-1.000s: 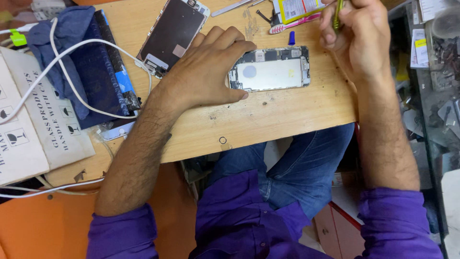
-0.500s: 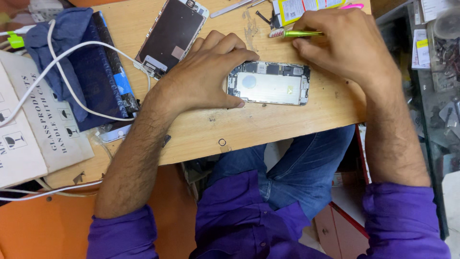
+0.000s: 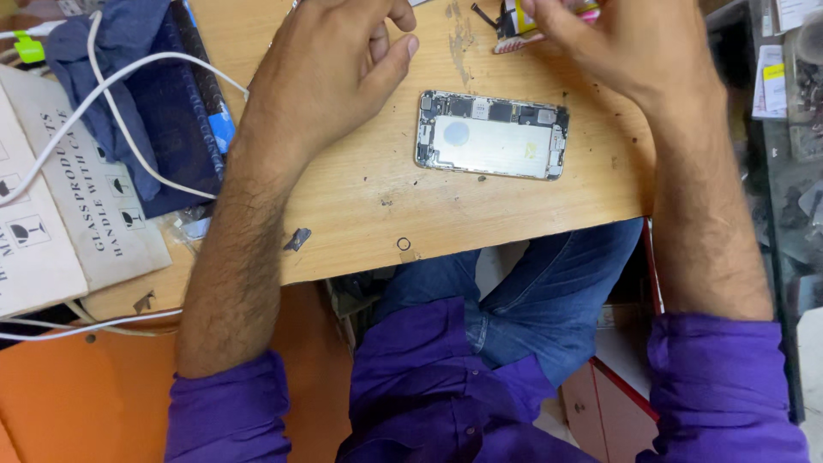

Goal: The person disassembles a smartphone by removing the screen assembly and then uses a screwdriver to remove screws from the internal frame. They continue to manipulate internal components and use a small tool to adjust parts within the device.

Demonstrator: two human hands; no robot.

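On the wooden table (image 3: 360,214), one opened phone (image 3: 491,135) is seen lying flat with its inner parts facing up, between the two hands and touched by neither. The left hand (image 3: 321,64) is held above the table just beside the phone's left end, its fingers loosely curled and close together, with nothing pinched between them. The right hand (image 3: 630,47) is held at the far edge, over a yellow and pink packet (image 3: 519,30); its fingers are bent towards the packet, but whether the packet is gripped cannot be told, as the fingertips are cut off by the top of the view. One small black tool tip (image 3: 483,15) is seen just left of the packet.

At the left, one dark blue cloth (image 3: 141,94) is laid over a dark flat case, and one white cable (image 3: 129,103) is looped across it. One white cardboard box (image 3: 60,206) with black printed symbols and lettering lies at the left edge, partly under the cloth. One small green tag (image 3: 28,47) is seen in the far left corner. At the right edge, one white label with a yellow patch (image 3: 770,81) is seen on a shelf. One small ring (image 3: 403,244) and one grey scrap (image 3: 298,239) lie near the table's front edge.
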